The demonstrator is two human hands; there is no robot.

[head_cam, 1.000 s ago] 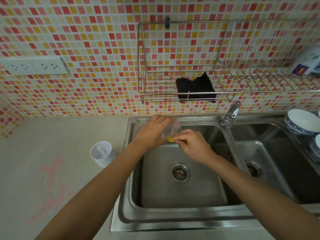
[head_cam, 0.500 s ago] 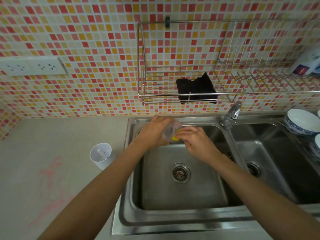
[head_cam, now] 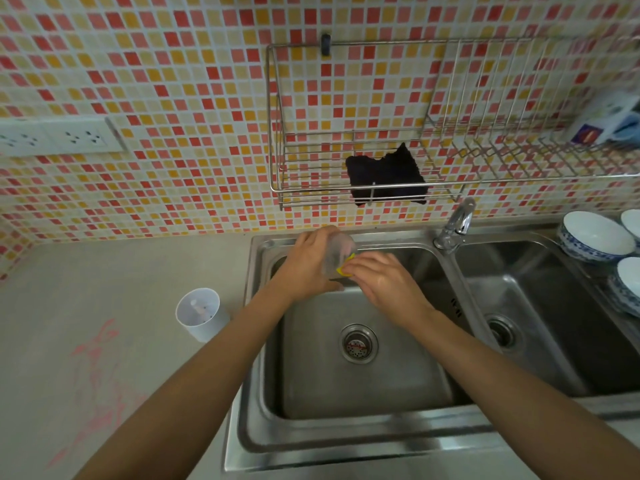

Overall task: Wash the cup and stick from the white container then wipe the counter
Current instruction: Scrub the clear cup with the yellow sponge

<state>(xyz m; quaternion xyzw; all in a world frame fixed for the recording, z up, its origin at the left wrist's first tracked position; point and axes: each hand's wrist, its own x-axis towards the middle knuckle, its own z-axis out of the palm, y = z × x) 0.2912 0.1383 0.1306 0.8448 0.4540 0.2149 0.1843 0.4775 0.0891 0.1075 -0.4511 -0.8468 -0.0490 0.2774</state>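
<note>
Over the back of the left sink basin [head_cam: 363, 386], my left hand [head_cam: 308, 263] grips a clear plastic cup [head_cam: 337, 252] tilted on its side. My right hand [head_cam: 382, 278] presses a yellow sponge [head_cam: 346, 266] against the cup's mouth; most of the sponge is hidden under my fingers. The white container [head_cam: 202, 315] stands on the grey counter [head_cam: 104, 289] left of the sink, with a pale stick [head_cam: 201, 306] lying inside it. Pink smears [head_cam: 100, 372] mark the counter in front of the container.
A faucet [head_cam: 455, 228] rises between the two basins. A black cloth [head_cam: 386, 174] hangs in the wire rack [head_cam: 450, 181] on the tiled wall. Blue-and-white bowls [head_cam: 595, 237] sit at the right edge. Wall sockets [head_cam: 59, 136] are at the left.
Both hands stay over the sink with the cup. My right hand with the sponge has shifted slightly around the cup's mouth; the cup has turned a little.
</note>
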